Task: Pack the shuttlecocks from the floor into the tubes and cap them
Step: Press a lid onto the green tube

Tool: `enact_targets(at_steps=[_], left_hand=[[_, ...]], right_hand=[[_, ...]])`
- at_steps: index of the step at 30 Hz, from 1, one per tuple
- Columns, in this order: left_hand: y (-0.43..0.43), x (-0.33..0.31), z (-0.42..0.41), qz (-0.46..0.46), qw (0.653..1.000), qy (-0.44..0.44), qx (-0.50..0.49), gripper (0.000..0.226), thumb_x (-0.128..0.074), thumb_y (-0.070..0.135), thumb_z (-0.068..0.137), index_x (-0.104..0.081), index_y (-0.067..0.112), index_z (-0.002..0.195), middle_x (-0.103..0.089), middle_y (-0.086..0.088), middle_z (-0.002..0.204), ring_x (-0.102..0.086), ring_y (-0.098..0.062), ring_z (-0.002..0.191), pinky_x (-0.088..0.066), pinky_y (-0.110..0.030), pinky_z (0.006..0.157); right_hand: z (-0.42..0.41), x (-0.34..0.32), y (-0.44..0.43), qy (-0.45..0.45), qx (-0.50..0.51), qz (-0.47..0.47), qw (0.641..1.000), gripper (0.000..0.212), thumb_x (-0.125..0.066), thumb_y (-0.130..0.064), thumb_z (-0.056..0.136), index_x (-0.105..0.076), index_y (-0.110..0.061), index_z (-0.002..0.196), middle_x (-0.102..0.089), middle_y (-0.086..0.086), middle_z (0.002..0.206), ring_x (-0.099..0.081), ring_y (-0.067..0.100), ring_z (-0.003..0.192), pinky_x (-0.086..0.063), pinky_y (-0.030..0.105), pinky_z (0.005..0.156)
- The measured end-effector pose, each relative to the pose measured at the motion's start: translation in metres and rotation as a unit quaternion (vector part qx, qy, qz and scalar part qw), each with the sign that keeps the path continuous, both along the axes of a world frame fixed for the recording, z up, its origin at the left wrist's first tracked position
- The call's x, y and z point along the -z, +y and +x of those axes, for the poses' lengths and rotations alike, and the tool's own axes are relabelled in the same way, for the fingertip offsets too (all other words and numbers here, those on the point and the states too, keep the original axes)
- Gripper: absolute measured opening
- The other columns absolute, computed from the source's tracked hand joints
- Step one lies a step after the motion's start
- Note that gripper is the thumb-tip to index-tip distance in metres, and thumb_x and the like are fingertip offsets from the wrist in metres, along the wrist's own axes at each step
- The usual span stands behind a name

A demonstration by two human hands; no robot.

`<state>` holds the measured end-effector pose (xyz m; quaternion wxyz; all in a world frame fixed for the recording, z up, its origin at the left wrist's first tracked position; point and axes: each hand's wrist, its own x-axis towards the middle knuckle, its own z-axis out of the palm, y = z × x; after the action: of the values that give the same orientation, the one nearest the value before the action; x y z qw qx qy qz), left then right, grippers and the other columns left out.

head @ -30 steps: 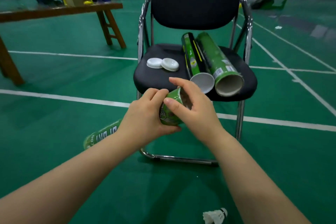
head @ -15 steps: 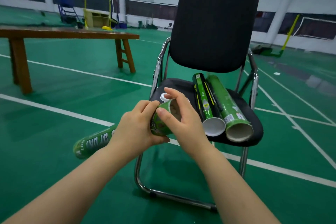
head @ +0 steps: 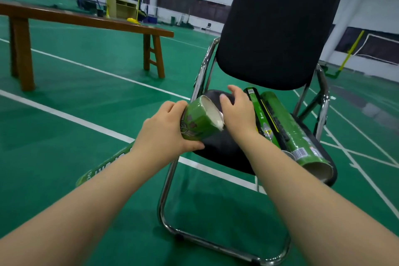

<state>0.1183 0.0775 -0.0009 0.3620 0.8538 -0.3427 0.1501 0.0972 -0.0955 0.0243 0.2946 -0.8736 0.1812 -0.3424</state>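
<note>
My left hand [head: 164, 134] grips a long green shuttlecock tube [head: 198, 121] just below its open mouth. The tube slants down to the left, and its lower end shows under my forearm. My right hand [head: 237, 110] is off the tube, stretched over the black chair seat [head: 218, 144] with fingers spread and curved downward. It covers the spot where the white caps lay, so they are hidden. A dark green tube [head: 262, 119] and a lighter green tube [head: 289, 131] lie side by side on the seat's right half, open ends toward me. No shuttlecock is in sight.
The chair has a tall black backrest [head: 276, 28] and a chrome sled frame [head: 166, 218] on the green court floor. A long wooden bench [head: 86, 19] stands at the left. White court lines cross the floor, and equipment stands by the far wall.
My right hand has left the tube's mouth and moved forward over the seat. The view has tilted up, so the shuttlecock on the floor is out of frame.
</note>
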Motion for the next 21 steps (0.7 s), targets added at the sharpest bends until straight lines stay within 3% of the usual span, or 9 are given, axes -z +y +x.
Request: enact_targets(at_steps=[2,5,7,11,15,18,21], left_hand=[[-0.002,0.007,0.004,-0.013,1.000,0.009,-0.001,0.079,-0.080,0.051,0.054,-0.044,0.023,0.118,-0.046,0.004,0.110,-0.050,-0.021,0.097,-0.043,-0.037,0.086],[-0.005,0.017,0.007,-0.022,1.000,0.020,0.001,0.079,-0.081,0.050,0.053,-0.045,0.022,0.118,-0.046,0.005,0.111,-0.050,-0.021,0.096,-0.042,-0.035,0.086],[-0.007,0.023,0.008,-0.028,0.999,0.025,0.003,0.079,-0.081,0.049,0.053,-0.045,0.022,0.118,-0.045,0.005,0.111,-0.051,-0.021,0.097,-0.042,-0.035,0.086],[-0.010,0.032,0.009,-0.038,0.999,0.032,-0.001,0.082,-0.082,0.047,0.052,-0.045,0.020,0.120,-0.046,0.003,0.112,-0.051,-0.021,0.099,-0.042,-0.036,0.087],[-0.008,0.039,0.008,-0.030,0.999,0.042,0.000,0.081,-0.082,0.048,0.052,-0.045,0.021,0.119,-0.046,0.004,0.110,-0.051,-0.022,0.099,-0.042,-0.036,0.086],[-0.006,0.041,0.006,-0.023,0.998,0.051,0.013,0.084,-0.082,0.049,0.051,-0.045,0.021,0.120,-0.046,0.005,0.111,-0.051,-0.021,0.099,-0.041,-0.035,0.088],[-0.003,0.040,0.004,-0.022,0.999,0.047,0.015,0.083,-0.082,0.048,0.051,-0.045,0.020,0.120,-0.046,0.005,0.111,-0.051,-0.020,0.100,-0.041,-0.037,0.089]], right_hand=[[0.012,0.013,-0.025,0.102,0.072,-0.083,0.989,0.057,-0.048,-0.025,0.090,-0.029,-0.016,0.144,-0.032,0.006,0.148,-0.025,0.029,0.135,-0.025,0.043,0.111],[0.024,0.034,-0.049,0.207,0.095,-0.105,0.968,0.068,-0.047,-0.034,0.092,-0.012,-0.022,0.148,-0.011,0.005,0.156,-0.010,0.030,0.142,-0.014,0.043,0.115],[0.030,0.041,-0.055,0.247,0.088,-0.133,0.956,0.069,-0.041,-0.043,0.093,-0.007,-0.023,0.149,-0.006,0.005,0.157,-0.004,0.028,0.144,-0.008,0.042,0.117],[0.029,0.040,-0.055,0.315,0.052,-0.160,0.934,0.061,-0.033,-0.039,0.099,-0.008,-0.015,0.149,-0.001,0.008,0.158,0.001,0.025,0.144,0.000,0.041,0.116],[0.035,0.048,-0.064,0.314,0.052,-0.084,0.944,0.060,-0.038,-0.046,0.095,-0.016,-0.029,0.148,-0.007,0.012,0.156,-0.016,0.034,0.141,-0.018,0.045,0.113],[0.039,0.052,-0.065,0.306,0.069,-0.090,0.945,0.045,-0.039,-0.046,0.093,-0.033,-0.036,0.137,-0.020,0.009,0.151,-0.033,0.039,0.130,-0.028,0.048,0.106],[0.038,0.051,-0.061,0.287,0.082,-0.109,0.948,0.038,-0.040,-0.045,0.093,-0.040,-0.033,0.128,-0.032,0.011,0.140,-0.039,0.040,0.121,-0.031,0.047,0.101]])
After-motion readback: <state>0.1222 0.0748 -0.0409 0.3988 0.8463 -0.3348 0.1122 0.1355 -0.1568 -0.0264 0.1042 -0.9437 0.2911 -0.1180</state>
